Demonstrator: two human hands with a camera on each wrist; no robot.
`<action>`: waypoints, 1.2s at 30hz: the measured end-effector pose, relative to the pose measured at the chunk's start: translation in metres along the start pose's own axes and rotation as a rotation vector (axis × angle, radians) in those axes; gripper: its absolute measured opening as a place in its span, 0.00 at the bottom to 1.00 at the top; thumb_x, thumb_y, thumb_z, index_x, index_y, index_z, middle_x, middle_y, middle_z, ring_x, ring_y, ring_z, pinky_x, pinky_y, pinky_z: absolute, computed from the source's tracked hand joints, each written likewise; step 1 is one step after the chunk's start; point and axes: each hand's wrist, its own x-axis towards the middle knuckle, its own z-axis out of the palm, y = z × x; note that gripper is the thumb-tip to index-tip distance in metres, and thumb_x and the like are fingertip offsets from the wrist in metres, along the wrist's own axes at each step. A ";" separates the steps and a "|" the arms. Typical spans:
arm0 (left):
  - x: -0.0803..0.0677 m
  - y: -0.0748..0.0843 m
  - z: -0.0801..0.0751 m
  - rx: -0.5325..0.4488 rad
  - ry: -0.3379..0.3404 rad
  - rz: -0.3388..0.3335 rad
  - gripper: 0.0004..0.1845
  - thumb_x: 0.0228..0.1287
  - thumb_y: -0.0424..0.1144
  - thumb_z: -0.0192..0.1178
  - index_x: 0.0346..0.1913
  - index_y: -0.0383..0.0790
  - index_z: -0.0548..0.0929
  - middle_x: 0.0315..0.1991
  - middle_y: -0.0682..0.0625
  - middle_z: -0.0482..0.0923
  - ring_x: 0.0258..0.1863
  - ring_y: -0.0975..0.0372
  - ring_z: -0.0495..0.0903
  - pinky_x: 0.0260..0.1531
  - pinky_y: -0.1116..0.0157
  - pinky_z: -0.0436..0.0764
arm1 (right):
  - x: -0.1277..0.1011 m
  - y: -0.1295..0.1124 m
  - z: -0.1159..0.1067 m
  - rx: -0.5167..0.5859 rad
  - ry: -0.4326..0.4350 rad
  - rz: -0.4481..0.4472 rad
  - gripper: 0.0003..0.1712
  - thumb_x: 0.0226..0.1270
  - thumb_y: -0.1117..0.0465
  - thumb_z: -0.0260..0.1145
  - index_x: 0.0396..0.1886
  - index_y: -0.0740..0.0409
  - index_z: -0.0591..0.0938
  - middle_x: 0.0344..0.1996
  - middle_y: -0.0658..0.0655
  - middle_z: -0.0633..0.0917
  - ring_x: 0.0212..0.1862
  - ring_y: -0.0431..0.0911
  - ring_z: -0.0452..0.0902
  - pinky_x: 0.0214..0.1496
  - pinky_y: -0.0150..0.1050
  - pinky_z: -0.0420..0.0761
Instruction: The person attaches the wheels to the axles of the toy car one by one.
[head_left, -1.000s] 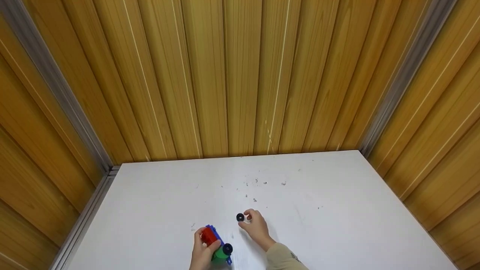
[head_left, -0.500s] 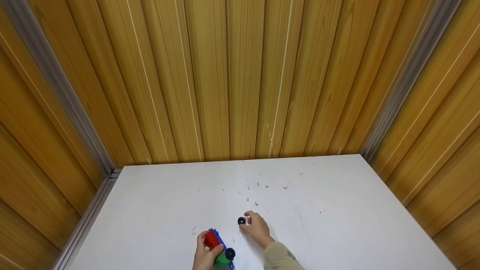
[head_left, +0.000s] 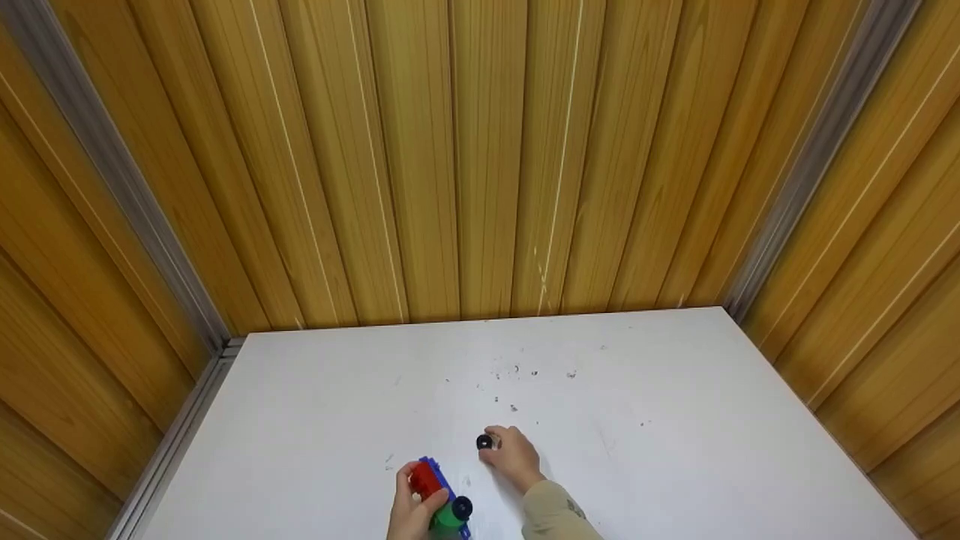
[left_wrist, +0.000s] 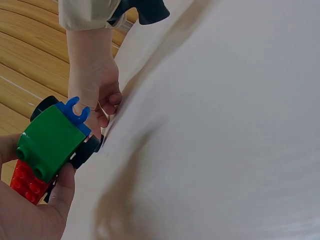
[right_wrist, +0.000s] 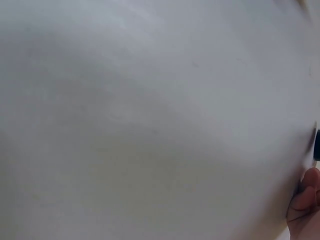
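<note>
A toy vehicle of building bricks (head_left: 438, 496), with a blue base, a red block, a green block and black wheels, sits on the white table (head_left: 675, 450) near its front edge. My left hand (head_left: 411, 510) grips it from the left; the left wrist view shows the toy (left_wrist: 47, 145) held between thumb and fingers. Just to the right, my right hand (head_left: 514, 456) pinches a small black wheel (head_left: 484, 442) low over the table. In the right wrist view only my right hand's fingertips (right_wrist: 305, 200) and a sliver of the wheel (right_wrist: 316, 145) show at the right edge.
Wooden plank walls (head_left: 480, 150) close in the table on the back and both sides, with grey metal corner rails (head_left: 112, 172). Small dark specks (head_left: 517, 371) dot the table's middle.
The right hand with the wheel has sunk slightly toward the table. The left hand keeps the toy in about the same place.
</note>
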 end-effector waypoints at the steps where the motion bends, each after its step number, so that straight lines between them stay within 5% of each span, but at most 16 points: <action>1: 0.000 0.001 0.000 -0.001 -0.001 -0.006 0.39 0.51 0.33 0.60 0.62 0.35 0.49 0.58 0.26 0.56 0.46 0.44 0.73 0.43 0.48 0.76 | 0.000 0.000 0.000 -0.007 0.003 -0.001 0.24 0.43 0.58 0.67 0.45 0.58 0.80 0.28 0.54 0.77 0.29 0.45 0.70 0.30 0.38 0.70; 6: -0.002 0.002 0.001 -0.009 -0.007 -0.044 0.40 0.51 0.35 0.61 0.63 0.37 0.48 0.59 0.27 0.56 0.48 0.43 0.72 0.43 0.47 0.76 | 0.000 0.000 0.001 -0.023 0.017 -0.011 0.21 0.44 0.58 0.68 0.42 0.58 0.81 0.31 0.56 0.79 0.34 0.48 0.75 0.37 0.43 0.75; 19: -0.003 0.004 0.002 -0.001 -0.004 -0.030 0.38 0.53 0.33 0.59 0.63 0.37 0.48 0.58 0.27 0.56 0.47 0.43 0.71 0.46 0.45 0.74 | -0.002 0.003 0.002 -0.029 0.026 -0.008 0.18 0.46 0.58 0.68 0.40 0.58 0.82 0.30 0.55 0.79 0.34 0.47 0.74 0.36 0.41 0.74; 26: -0.002 -0.001 0.001 -0.020 -0.046 -0.030 0.39 0.55 0.33 0.59 0.64 0.35 0.45 0.58 0.25 0.54 0.47 0.43 0.72 0.43 0.47 0.76 | -0.007 0.012 0.000 0.064 0.023 -0.029 0.18 0.48 0.60 0.68 0.41 0.61 0.80 0.33 0.56 0.81 0.36 0.48 0.76 0.39 0.42 0.76; 36: 0.000 -0.003 0.001 -0.018 -0.055 -0.036 0.39 0.55 0.34 0.59 0.64 0.36 0.45 0.59 0.26 0.55 0.49 0.43 0.70 0.44 0.46 0.74 | -0.015 0.024 -0.009 0.196 -0.042 -0.111 0.16 0.46 0.63 0.67 0.37 0.65 0.80 0.24 0.51 0.76 0.28 0.36 0.65 0.29 0.29 0.68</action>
